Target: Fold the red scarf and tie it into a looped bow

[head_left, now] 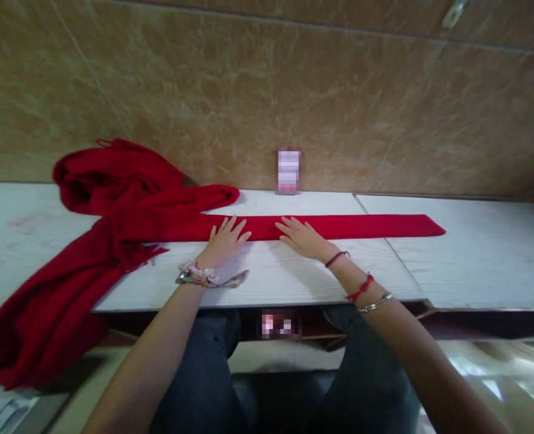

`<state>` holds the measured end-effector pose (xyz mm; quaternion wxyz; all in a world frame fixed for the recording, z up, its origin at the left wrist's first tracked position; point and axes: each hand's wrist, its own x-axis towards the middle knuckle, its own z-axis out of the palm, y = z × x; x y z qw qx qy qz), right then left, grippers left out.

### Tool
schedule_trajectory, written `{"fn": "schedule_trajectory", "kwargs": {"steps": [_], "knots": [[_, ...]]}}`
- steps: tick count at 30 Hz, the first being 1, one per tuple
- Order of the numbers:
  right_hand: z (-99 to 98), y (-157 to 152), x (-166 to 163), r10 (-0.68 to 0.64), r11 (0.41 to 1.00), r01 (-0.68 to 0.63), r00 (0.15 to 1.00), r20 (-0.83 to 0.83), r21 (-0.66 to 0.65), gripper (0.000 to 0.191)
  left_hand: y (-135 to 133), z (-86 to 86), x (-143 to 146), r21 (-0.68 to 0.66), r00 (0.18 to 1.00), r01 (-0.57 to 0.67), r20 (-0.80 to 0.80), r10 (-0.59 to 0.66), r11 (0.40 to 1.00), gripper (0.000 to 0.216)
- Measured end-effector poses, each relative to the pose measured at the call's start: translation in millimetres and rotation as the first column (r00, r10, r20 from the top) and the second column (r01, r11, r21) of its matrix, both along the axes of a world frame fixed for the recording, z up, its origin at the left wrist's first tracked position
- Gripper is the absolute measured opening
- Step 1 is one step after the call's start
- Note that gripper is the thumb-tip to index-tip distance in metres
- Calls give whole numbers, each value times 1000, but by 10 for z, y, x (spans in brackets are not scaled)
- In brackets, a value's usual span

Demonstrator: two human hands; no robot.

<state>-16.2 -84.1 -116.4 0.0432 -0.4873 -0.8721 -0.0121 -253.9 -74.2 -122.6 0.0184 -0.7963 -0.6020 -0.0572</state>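
Head view: left hand point(223, 244) and right hand point(307, 238) spread on a long red fabric strip point(375, 226), seemingly smoothing; next, press evenly.

Cloth strip point(375, 226) along table point(488, 259), bunched cloth point(117, 181) at left, wall point(231, 78) behind table

A: In which manner does the person reach forward?

B: The left forearm point(152, 355) comes from the lower left and the right forearm point(423, 340) from the lower right, so they incline toward each other. Both are bare.

A: And at their ends?

B: The left hand point(224, 242) and the right hand point(307, 237) lie flat, palms down, near each other but apart. The fingers point(239, 228) are rather straight and moderately spread.

A: And below?

B: The left thigh point(197, 377) and the right thigh point(370, 377) are parted.
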Motion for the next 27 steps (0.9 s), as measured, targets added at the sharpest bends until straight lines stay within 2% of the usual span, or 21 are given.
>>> {"fn": "schedule_trajectory", "kwargs": {"steps": [2,6,11,17,22,27], "knots": [[-62,-33,-99,10,1000,-9,1000,23,-15,50,-42,-43,-160,-10,1000,-4,-28,3,1000,53],[-118,-77,-75,8,1000,-8,1000,21,-18,50,-106,-47,-310,11,999,-12,-45,12,1000,52],[-37,-43,-96,-7,1000,7,1000,2,-21,46,-104,-28,-412,61,1000,-4,-23,6,998,49],[62,52,-375,66,995,-60,995,-73,75,43,-79,-30,-540,21,1000,-21,-8,21,1000,51],[43,56,-558,99,990,-99,995,9,99,38,-76,-57,-615,40,1000,-9,-17,9,999,49],[-34,21,-556,79,989,-83,996,40,125,40,-63,-68,-719,45,999,-35,-6,35,998,45]]}}
